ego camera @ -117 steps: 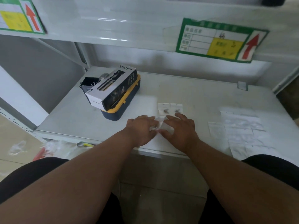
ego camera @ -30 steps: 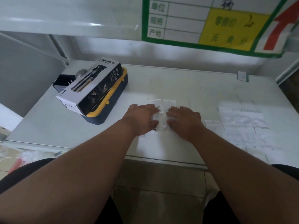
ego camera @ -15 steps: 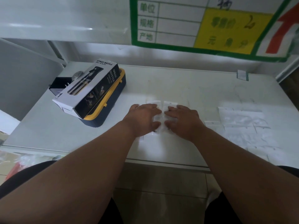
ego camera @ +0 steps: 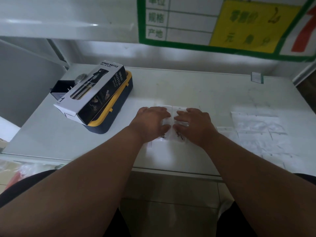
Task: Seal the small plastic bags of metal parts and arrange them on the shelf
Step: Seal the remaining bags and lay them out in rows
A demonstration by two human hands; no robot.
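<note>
A white metal shelf [ego camera: 196,86] fills the frame, a green-bordered label [ego camera: 222,23] with a yellow panel fixed to the shelf edge above it. At the shelf's left a spray bottle box [ego camera: 92,89] lies tilted across a dark blue case with a yellow rim [ego camera: 118,106]. To the right, a spread of clear plastic bags [ego camera: 259,130] lies flat on the shelf. At centre, the left hand [ego camera: 150,124] and right hand [ego camera: 195,125] rest palms down, fingers nearly straight and flat, pressing on two small bags [ego camera: 171,109] lying side by side near the front edge. Small metal parts [ego camera: 179,135] show inside the bags, just below the thumbs.
</note>
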